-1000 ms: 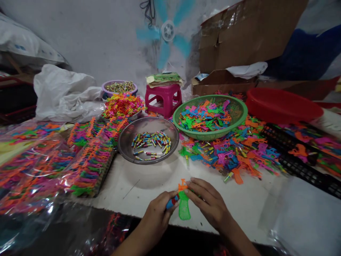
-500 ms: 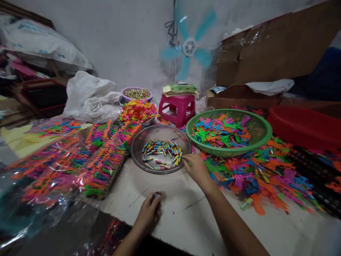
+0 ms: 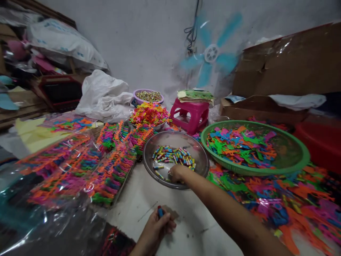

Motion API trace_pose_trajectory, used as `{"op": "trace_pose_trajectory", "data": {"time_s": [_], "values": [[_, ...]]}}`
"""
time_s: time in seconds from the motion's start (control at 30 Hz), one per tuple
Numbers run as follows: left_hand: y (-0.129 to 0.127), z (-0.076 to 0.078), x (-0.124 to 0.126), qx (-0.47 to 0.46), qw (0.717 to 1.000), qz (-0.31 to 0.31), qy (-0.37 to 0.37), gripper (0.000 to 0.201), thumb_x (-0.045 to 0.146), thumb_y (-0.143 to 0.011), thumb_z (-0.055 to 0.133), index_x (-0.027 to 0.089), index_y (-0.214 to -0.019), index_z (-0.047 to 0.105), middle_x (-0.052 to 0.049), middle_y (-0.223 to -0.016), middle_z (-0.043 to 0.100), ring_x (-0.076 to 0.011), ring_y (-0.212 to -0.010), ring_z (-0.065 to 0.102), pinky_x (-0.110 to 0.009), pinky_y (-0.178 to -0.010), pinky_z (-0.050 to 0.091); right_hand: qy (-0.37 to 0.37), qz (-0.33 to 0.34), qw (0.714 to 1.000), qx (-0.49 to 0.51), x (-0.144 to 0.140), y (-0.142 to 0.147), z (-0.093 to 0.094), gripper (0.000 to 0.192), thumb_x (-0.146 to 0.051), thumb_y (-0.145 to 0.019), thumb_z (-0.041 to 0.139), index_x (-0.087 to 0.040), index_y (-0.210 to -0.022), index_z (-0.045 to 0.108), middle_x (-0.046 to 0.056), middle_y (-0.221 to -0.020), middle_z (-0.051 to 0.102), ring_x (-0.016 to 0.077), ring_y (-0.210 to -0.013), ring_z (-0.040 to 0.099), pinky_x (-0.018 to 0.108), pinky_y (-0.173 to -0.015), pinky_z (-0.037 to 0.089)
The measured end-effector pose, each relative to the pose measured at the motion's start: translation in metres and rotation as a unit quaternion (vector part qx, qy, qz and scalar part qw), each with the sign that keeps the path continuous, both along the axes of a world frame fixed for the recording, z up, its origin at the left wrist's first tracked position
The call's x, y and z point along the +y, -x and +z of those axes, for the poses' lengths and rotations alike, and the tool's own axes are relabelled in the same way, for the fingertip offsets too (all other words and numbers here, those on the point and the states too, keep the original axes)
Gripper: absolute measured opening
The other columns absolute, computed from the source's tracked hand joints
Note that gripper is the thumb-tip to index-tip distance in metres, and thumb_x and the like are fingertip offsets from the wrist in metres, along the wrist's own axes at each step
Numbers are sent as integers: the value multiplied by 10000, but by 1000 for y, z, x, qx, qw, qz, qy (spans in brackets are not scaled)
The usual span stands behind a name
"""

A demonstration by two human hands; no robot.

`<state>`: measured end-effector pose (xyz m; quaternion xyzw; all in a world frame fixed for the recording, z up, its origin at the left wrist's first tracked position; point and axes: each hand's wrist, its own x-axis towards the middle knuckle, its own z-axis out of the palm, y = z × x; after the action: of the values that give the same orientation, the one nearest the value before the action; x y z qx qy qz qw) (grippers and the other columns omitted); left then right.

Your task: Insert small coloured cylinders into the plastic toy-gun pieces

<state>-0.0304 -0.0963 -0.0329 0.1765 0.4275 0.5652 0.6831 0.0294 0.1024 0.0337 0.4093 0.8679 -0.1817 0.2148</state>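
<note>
Nearest the camera, your left hand (image 3: 157,224), low over the white tabletop (image 3: 145,197), is clamped on a short blue cylinder with a red tip (image 3: 160,212), red end pointing away from you. Just beyond, your right hand (image 3: 178,174) dips inside the near rim of a round, dark grey, see-through bowl (image 3: 197,152); its fingertips are hidden, so you cannot tell whether they are apart or closed on anything.

Small printed cylinders in yellow, blue and red (image 3: 170,155) lie in the bowl beyond your right hand, much the nearer of your two. Just left of its fingers, one lies nearly crosswise and another slants. The near rim passes beneath your right wrist, and a stretch of tabletop separates the bowl from your left hand.

To the right, a green plastic basket (image 3: 255,171) of bright plastic toy pistols hems in the bowl; to the left stand rows of multicoloured plastic pieces under clear film (image 3: 112,172). Behind the bowl sits a magenta plastic stool (image 3: 195,115).
</note>
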Motion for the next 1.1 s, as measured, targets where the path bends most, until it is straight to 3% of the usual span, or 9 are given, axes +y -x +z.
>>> {"op": "trace_pose_trajectory", "data": {"time_s": [0.23, 0.37, 0.47, 0.57, 0.67, 0.83, 0.97, 1.03, 1.1], "values": [[7, 15, -4, -88, 996, -16, 29, 218, 250, -697, 635, 130, -856, 546, -20, -676, 638, -102, -545, 605, -159, -442, 400, -25, -64, 972, 225, 5, -51, 54, 160, -245, -806, 419, -137, -914, 465, 6, -735, 563, 94, -611, 517, 199, -539, 417], [3, 34, -7, -164, 985, -45, 23, 200, 204, -736, 584, 123, -917, 560, -75, -850, 658, -165, -727, 638, -242, -612, 477, 84, -107, 907, 399, -38, -82, 71, 165, -325, -798, 393, -172, -857, 414, -52, -630, 480, 60, -460, 441, 173, -418, 372], [-5, 49, -9, -192, 977, -95, 4, 216, 213, -761, 545, 116, -952, 570, -110, -990, 628, -203, -838, 621, -304, -714, 466, 223, -152, 815, 512, -80, -97, 64, 166, -310, -719, 513, -175, -737, 419, -63, -603, 448, 39, -416, 382, 161, -378, 328], [-16, 59, -12, -196, 970, -146, -3, 276, 290, -785, 512, 118, -992, 574, -115, -1013, 614, -206, -879, 606, -326, -769, 442, 268, -182, 777, 540, -114, -106, 50, 175, -306, -703, 537, -176, -710, 419, -57, -604, 446, 42, -426, 371, 165, -373, 318], [-26, 61, -15, -163, 969, -185, -17, 308, 319, -754, 559, 134, -1000, 579, -106, -988, 619, -210, -897, 599, -331, -798, 421, 282, -177, 784, 524, -136, -112, 37, 165, -296, -706, 536, -180, -723, 419, -56, -606, 434, 58, -473, 394, 167, -390, 319], [-40, 52, -18, -31, 978, -201, -32, 302, 183, -575, 725, 120, -844, 604, -38, -718, 623, -170, -678, 625, -289, -661, 458, 169, -143, 850, 479, -157, -116, 21, 111, -252, -739, 525, -181, -705, 446, -58, -610, 427, 74, -567, 405, 178, -500, 350], [-43, 51, -21, -17, 978, -207, -16, 312, 218, -655, 661, 117, -937, 575, -51, -732, 623, -133, -596, 608, -249, -577, 460, 154, -218, 807, 526, -160, -118, 9, 157, -342, -785, 479, -189, -781, 442, -44, -646, 453, 86, -565, 444, 180, -461, 359], [-40, 53, -20, -35, 983, -178, 16, 332, 211, -663, 656, 125, -967, 552, -30, -698, 613, -119, -590, 605, -232, -583, 455, 161, -266, 773, 553, -159, -122, 5, 207, -392, -782, 472, -190, -796, 430, -44, -639, 450, 86, -519, 445, 177, -403, 343], [-37, 54, -18, -43, 989, -134, 53, 305, 199, -653, 667, 129, -925, 550, -17, -689, 604, -120, -606, 612, -233, -604, 457, 158, -280, 765, 558, -158, -127, 3, 223, -414, -789, 457, -192, -796, 432, -46, -617, 449, 85, -470, 434, 183, -375, 342]]}}
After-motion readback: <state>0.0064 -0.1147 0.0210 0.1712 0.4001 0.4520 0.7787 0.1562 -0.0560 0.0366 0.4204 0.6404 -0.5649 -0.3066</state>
